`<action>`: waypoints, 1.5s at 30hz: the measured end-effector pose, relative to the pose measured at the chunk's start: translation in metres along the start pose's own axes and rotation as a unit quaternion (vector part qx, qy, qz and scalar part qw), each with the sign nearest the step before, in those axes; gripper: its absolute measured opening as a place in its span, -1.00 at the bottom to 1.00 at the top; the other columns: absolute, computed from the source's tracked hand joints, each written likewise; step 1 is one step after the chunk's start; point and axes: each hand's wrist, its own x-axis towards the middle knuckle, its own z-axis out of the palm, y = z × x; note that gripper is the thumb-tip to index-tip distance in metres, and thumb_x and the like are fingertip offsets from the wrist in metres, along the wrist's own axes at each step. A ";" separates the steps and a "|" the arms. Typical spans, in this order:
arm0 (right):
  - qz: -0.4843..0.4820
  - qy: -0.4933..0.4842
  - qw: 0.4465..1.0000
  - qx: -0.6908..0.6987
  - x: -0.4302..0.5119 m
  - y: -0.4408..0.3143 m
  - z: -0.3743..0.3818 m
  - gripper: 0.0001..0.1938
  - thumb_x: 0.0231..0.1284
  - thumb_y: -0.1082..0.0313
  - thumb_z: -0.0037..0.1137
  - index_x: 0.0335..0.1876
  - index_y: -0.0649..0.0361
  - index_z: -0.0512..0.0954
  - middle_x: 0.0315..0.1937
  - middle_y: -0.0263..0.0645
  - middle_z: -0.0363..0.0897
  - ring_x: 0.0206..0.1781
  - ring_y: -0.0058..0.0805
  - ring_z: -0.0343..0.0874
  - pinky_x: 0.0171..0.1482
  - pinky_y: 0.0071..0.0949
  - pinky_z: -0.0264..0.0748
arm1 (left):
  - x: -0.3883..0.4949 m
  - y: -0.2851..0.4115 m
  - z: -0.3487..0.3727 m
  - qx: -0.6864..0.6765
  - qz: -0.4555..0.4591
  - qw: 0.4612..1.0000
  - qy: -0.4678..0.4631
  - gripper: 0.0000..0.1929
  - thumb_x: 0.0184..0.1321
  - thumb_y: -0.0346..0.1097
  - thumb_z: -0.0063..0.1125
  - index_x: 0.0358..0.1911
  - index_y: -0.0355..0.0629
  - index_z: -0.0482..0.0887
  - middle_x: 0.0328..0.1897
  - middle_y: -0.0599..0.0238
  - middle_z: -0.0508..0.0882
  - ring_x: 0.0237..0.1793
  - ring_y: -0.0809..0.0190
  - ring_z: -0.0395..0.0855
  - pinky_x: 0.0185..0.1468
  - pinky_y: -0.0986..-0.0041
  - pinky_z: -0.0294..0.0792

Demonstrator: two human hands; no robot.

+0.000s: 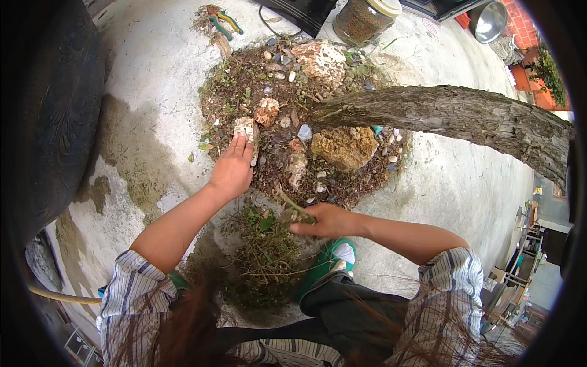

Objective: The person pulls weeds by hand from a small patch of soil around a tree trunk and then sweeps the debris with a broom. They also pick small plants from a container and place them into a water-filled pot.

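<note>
My left hand (233,167) lies over a pale oblong stone (245,125), its fingers stretched across the top. The stone sits at the left edge of a round soil bed (275,151) set in concrete. Nearer to me, my right hand (328,220) is closed around a greenish stem (293,202) with blurred plant matter beside it. Below that hand a heap of uprooted weeds (266,247) lies on the concrete. Close to my left hand is a small reddish-white rock (266,112); a long mottled rock (297,165) stands farther right.
A leaning tree trunk (440,108) rises from the bed towards the right. A rough yellow-brown rock (345,147) and a large whitish rock (321,62) also stand in the soil. Green-and-yellow-handled pliers (224,24), a lidded jar of pellets (364,23) and a large dark pot (50,105) surround it.
</note>
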 end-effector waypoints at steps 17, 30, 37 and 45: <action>-0.005 0.571 0.747 -0.341 -0.006 0.150 -0.228 -0.53 0.32 0.23 0.03 0.31 0.15 0.32 0.19 -0.08 0.42 0.12 -0.23 0.45 0.13 -0.21 0.38 | -0.002 -0.003 0.005 -0.036 0.000 0.999 0.040 -0.42 0.08 -0.36 0.14 0.20 -0.43 0.33 0.41 -0.23 0.21 0.42 -0.11 0.19 0.41 0.24 0.14; 0.156 0.492 0.670 -0.533 0.090 0.117 -0.326 -0.33 0.26 0.32 -0.18 0.49 0.09 -0.05 0.50 -0.31 -0.05 0.51 -0.29 -0.03 0.45 -0.23 -0.02 | 0.000 -0.002 -0.003 -0.135 -0.030 0.989 0.053 -0.41 0.08 -0.39 0.20 0.21 -0.44 0.35 0.41 -0.20 0.21 0.42 -0.14 0.18 0.39 0.22 0.18; 0.303 0.439 0.714 -0.454 0.104 0.104 -0.345 -0.49 0.35 0.12 -0.22 0.38 0.05 0.18 0.34 -0.12 0.25 0.30 -0.30 0.34 0.30 -0.16 0.15 | 0.000 -0.001 0.001 -0.151 -0.045 0.985 0.067 -0.42 0.05 -0.41 0.22 0.19 -0.44 0.37 0.40 -0.21 0.23 0.41 -0.15 0.20 0.39 0.23 0.18; 0.295 0.469 0.729 -0.401 0.105 0.084 -0.334 -0.68 0.32 0.15 -0.21 -0.03 0.13 0.54 -0.10 -0.05 0.64 -0.04 -0.17 0.63 0.09 -0.11 0.41 | -0.001 0.000 -0.002 -0.150 -0.042 0.986 0.067 -0.41 0.04 -0.42 0.22 0.19 -0.44 0.36 0.40 -0.21 0.23 0.40 -0.16 0.20 0.39 0.23 0.18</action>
